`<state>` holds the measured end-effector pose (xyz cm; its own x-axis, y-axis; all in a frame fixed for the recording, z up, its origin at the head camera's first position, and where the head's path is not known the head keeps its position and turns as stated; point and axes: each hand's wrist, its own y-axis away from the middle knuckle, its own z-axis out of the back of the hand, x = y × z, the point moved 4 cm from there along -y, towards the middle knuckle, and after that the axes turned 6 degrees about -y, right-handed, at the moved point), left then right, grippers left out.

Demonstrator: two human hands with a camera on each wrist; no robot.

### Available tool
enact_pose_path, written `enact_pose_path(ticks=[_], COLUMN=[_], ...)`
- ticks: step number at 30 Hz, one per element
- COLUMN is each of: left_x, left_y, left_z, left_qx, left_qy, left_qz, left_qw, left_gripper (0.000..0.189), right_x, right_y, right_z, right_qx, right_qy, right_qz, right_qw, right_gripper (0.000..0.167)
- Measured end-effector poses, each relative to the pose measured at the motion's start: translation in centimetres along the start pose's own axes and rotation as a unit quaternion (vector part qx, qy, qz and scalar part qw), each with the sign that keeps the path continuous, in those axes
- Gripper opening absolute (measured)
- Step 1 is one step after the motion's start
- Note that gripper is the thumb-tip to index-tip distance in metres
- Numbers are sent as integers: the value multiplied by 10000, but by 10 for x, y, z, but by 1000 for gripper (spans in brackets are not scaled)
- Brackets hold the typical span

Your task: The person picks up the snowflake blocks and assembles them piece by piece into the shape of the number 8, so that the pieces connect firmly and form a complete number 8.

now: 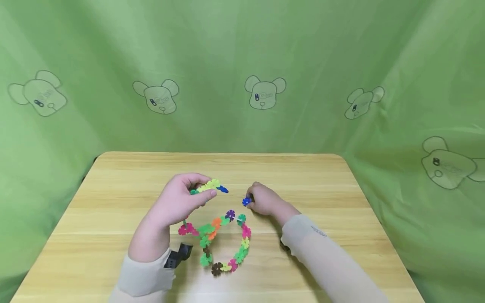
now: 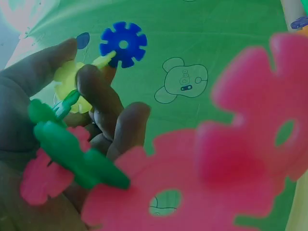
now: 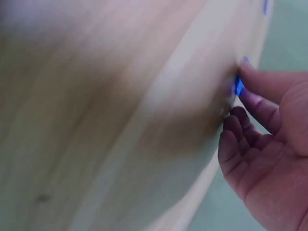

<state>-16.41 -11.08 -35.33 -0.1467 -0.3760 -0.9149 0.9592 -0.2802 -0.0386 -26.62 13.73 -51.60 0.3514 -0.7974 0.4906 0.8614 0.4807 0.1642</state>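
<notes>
A chain of colourful interlocking snowflake discs (image 1: 241,253) curves in a ring between the forearms, with pink discs (image 1: 185,229) leading up to the left hand. My left hand (image 1: 185,198) grips this raised part, thumb and fingers on a yellow disc (image 2: 72,86). A blue disc (image 2: 123,44) is slotted on beyond it, at the free end. To the right, my right hand (image 1: 265,199) pinches a separate blue disc (image 1: 246,201) between thumb and index finger, as the right wrist view also shows. A gap lies between the two blue discs.
The wooden table (image 1: 303,176) spreads under both hands. Behind it hangs a green curtain (image 1: 212,126) printed with bear faces. A black wrist mount (image 1: 179,255) sits at the left sleeve, close to the chain.
</notes>
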Motion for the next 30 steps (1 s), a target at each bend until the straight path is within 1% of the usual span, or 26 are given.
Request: enact_pose_path(ticks=[2, 3, 4, 5, 6, 7, 8, 10, 12, 13, 14, 15, 16, 17, 19, 21, 24, 27, 30], left_x=[-1, -1, -2, -2, -3, -4, -5, -7, -9, -10, -11, -11, -12, -13, -13, -13, -12, -12, -12], left_y=[1, 2, 2, 3, 3, 3, 3, 4, 5, 6, 6, 6, 6, 6, 6, 4, 4, 5, 5], left_z=[-1, -2, -4, -5, -6, -8, -8, -10, -11, -12, -13, -15, -16, -18, -22, -25, -29, -30, -31], left_qx=[23, 29, 36, 31, 17, -18, -81, -258, -471, -578, -671, -752, -820, -874, -938, -986, -1044, -1072, -1073], left_qy=[-37, -1, 59, 121, 173, 219, 243, 194, 195, 231, 296, 421, 566, 697, 953, 1114, 1215, 1232, 1262], left_qz=[17, 29, 38, 51, 56, 46, 18, -53, -57, -78, -109, -144, -194, -262, -422, -564, -694, -713, -688], left_qw=[10000, 10000, 10000, 9999, 9998, 9997, 9997, 9995, 9987, 9980, 9972, 9962, 9948, 9934, 9901, 9873, 9846, 9840, 9838], left_gripper=[27, 27, 26, 24, 23, 22, 20, 21, 23, 24, 25, 24, 25, 25, 24, 22, 20, 20, 20], right_x=[-6, -7, -7, -5, 0, 7, 16, 40, 65, 77, 86, 95, 101, 106, 112, 115, 118, 120, 122], right_y=[5, 9, 13, 18, 24, 31, 39, 56, 74, 81, 88, 94, 98, 101, 104, 105, 105, 105, 105], right_z=[3, 5, 8, 12, 18, 25, 32, 50, 66, 72, 77, 81, 83, 84, 85, 85, 84, 84, 84], right_qx=[-51, -133, -272, -479, -734, -1059, -1427, -2154, -2678, -2857, -2974, -3037, -3061, -3075, -3078, -3073, -3083, -3102, -3080], right_qy=[-556, -940, -1347, -1774, -2214, -2661, -3079, -3765, -4278, -4460, -4607, -4739, -4845, -4920, -5051, -5165, -5268, -5286, -5281], right_qz=[-79, -93, -114, -88, -27, 109, 299, 814, 1465, 1785, 2045, 2263, 2450, 2590, 2786, 2887, 2958, 2955, 2906], right_qw=[9984, 9954, 9905, 9829, 9724, 9581, 9402, 8973, 8508, 8292, 8109, 7949, 7820, 7722, 7566, 7452, 7348, 7328, 7361], right_gripper=[14, 13, 12, 11, 10, 8, 8, 11, 12, 13, 13, 13, 13, 13, 14, 14, 13, 12, 12])
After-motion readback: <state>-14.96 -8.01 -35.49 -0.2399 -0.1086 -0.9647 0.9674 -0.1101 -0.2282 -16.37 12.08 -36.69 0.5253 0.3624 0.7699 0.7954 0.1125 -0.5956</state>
